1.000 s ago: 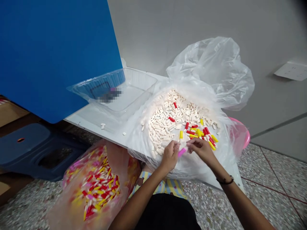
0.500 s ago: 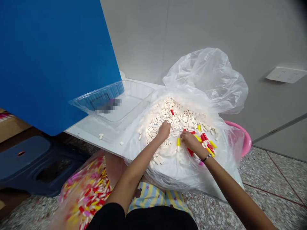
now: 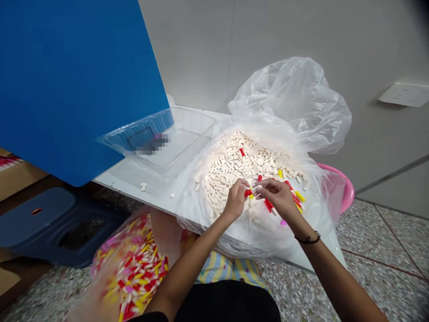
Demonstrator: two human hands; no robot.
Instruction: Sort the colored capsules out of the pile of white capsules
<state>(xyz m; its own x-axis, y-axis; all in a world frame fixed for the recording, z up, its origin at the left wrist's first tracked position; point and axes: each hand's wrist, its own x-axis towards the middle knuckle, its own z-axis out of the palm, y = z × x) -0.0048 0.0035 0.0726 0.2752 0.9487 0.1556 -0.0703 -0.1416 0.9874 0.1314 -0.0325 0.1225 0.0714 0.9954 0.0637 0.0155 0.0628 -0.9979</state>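
My left hand (image 3: 236,200) is closed in a pinch on a small red tube-shaped cap (image 3: 248,193). Facing it, my right hand (image 3: 277,196) pinches a white piece (image 3: 257,190) between thumb and fingertips. The two ends are very close; whether they touch I cannot tell. Both hands are over a clear plastic bag (image 3: 214,237) spread open on a table. Loose white capsule-shaped pieces (image 3: 221,172) are heaped in it. By my right hand lie red-and-white and yellow-and-white pieces (image 3: 296,197), and a lone red one (image 3: 241,152) rests on the white heap.
A clear plastic tray (image 3: 187,134) stands at the left on the white table (image 3: 117,179). Below, a bag of mixed coloured pieces (image 3: 144,273) sits near a dark blue stool (image 3: 40,210). A pink basin (image 3: 348,190) shows beyond the table's right edge.
My hands have come together from separate spots over the heap. The red cap and white piece now show between my fingertips. The view has shifted slightly.
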